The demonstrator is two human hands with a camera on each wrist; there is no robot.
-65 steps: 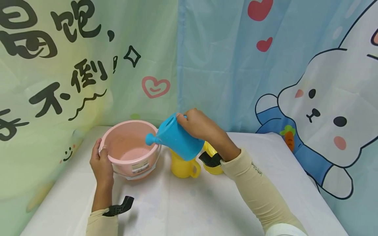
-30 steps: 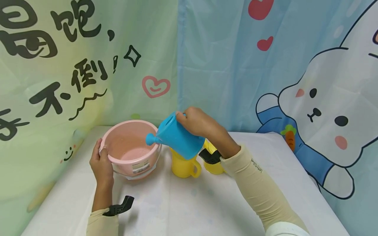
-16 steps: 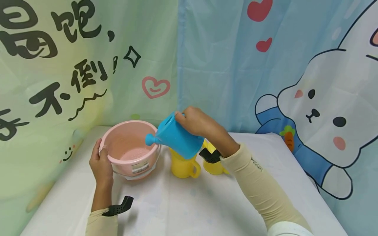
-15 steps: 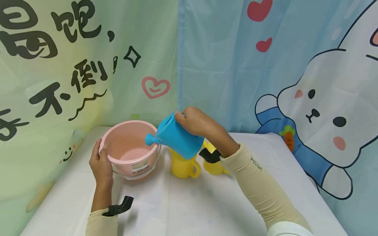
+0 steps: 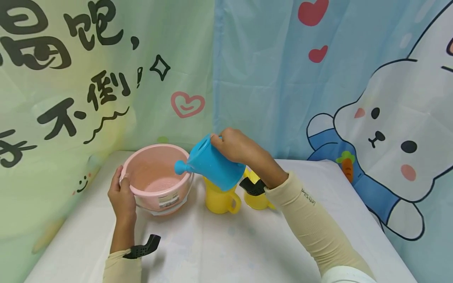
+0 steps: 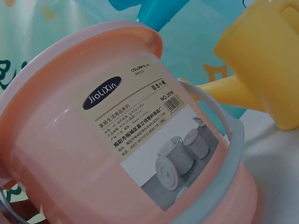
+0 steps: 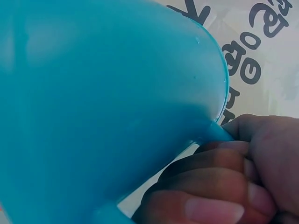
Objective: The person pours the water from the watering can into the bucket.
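A blue watering can (image 5: 215, 165) is tilted, its spout pointing left over the right rim of a pink bucket (image 5: 155, 193). My right hand (image 5: 235, 146) grips the can's handle; the right wrist view shows fingers (image 7: 201, 182) curled round it beside the blue wall. On the bucket's left rim my left hand (image 5: 122, 196) holds on, thumb inside and fingers outside. The bucket stands on the table with its pale grey handle (image 6: 219, 182) hanging down and a printed label (image 6: 154, 126) on the front. Some liquid seems to lie at its bottom.
Just right of the bucket, partly under the blue can, stands a yellow watering can (image 5: 217, 200). Another yellow vessel (image 5: 256, 200) with a handle is half hidden behind the right wrist. A white cloth covers the table (image 5: 219, 251); printed curtains (image 5: 262, 78) hang behind.
Both hands, the bucket and the tilted watering can keep nearly the same places. Only very slight shifts of the right arm and of the view show.
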